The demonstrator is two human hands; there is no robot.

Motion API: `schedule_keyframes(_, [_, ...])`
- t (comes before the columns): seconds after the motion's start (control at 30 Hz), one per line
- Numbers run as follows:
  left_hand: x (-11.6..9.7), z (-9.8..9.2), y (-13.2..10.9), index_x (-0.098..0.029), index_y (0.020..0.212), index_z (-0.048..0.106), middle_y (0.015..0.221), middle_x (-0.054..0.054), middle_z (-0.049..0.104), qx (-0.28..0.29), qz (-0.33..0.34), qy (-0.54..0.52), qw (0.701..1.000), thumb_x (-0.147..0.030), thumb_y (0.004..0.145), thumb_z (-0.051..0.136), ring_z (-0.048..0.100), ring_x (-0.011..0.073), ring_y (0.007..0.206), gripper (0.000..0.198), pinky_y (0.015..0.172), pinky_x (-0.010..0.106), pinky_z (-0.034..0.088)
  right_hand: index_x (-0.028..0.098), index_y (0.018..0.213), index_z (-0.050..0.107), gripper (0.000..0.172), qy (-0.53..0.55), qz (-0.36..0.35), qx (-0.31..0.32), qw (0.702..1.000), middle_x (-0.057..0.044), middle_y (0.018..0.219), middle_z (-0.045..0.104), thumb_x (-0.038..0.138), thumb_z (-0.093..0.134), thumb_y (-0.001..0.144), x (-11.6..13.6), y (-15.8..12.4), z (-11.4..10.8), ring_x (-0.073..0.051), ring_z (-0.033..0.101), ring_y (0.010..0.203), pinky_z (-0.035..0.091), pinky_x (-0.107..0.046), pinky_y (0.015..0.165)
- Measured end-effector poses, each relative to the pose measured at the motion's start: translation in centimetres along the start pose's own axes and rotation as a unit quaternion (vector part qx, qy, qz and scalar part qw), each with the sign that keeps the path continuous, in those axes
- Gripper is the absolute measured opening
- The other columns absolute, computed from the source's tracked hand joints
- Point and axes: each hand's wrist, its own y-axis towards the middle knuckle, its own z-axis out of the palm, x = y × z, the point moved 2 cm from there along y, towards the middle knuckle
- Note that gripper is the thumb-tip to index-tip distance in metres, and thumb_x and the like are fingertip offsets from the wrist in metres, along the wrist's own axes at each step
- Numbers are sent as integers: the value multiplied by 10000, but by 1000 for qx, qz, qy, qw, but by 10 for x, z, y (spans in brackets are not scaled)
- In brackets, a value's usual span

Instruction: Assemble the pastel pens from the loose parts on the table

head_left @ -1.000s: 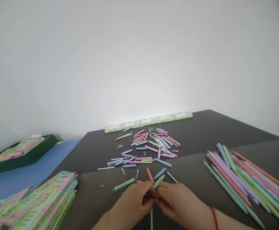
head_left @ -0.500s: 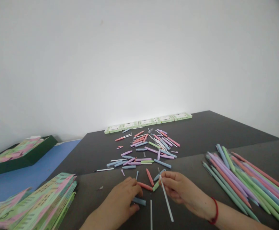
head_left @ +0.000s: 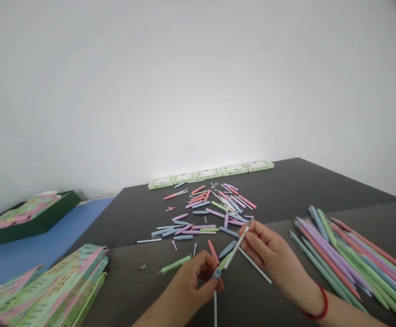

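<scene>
Between left hand (head_left: 195,281) and card stack (head_left: 65,281) lies open tabletop (head_left: 133,288).

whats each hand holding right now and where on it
The left hand pinches a blue pen piece, with only its end showing past the fingers. The right hand holds a white refill by its upper end.
</scene>
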Motion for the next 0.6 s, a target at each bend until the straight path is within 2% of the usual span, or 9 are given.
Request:
schedule_keyframes(0.13, [0, 3, 1, -171, 843, 508, 783, 10, 645, -10, 6, -10, 1000, -119, 832, 495, 569, 133, 731, 54, 695, 233, 411, 191, 793, 520, 249, -57, -37, 14, 998, 49, 628, 458, 410, 498, 909, -4, -4, 2, -85, 359, 509, 288, -206, 468])
schedule_keyframes(0.27, [2, 4, 1, -173, 842, 516, 787, 3, 625, -19, 18, 3, 1000, -111, 832, 489, 551, 134, 732, 69, 687, 232, 395, 189, 817, 540, 206, -112, -38, 38, 992, 28, 662, 515, 358, 471, 912, -12, -12, 11, -94, 399, 513, 312, -211, 473])
schedule_keyframes(0.4, [4, 6, 0, -182, 862, 505, 762, -20, 545, -39, 37, 27, 998, -187, 883, 486, 480, 124, 699, 29, 649, 221, 361, 188, 802, 550, 118, -120, -10, 91, 989, 51, 604, 465, 266, 494, 872, -19, -19, 23, -91, 398, 498, 312, -201, 465])
schedule_keyframes(0.5, [5, 8, -2, -187, 903, 501, 796, -17, 515, -52, 63, 54, 995, -225, 919, 450, 454, 130, 728, 66, 687, 225, 354, 186, 764, 536, 105, -116, 0, 93, 989, 64, 574, 423, 239, 503, 849, -24, -21, 26, -83, 369, 482, 297, -195, 451])
schedule_keyframes(0.6, [5, 10, -4, -190, 943, 492, 839, 5, 539, -45, 87, 68, 993, -267, 954, 382, 485, 147, 765, 135, 720, 241, 360, 185, 771, 534, 118, -101, 6, 91, 991, 60, 577, 445, 274, 512, 846, -26, -20, 26, -76, 373, 456, 298, -189, 427])
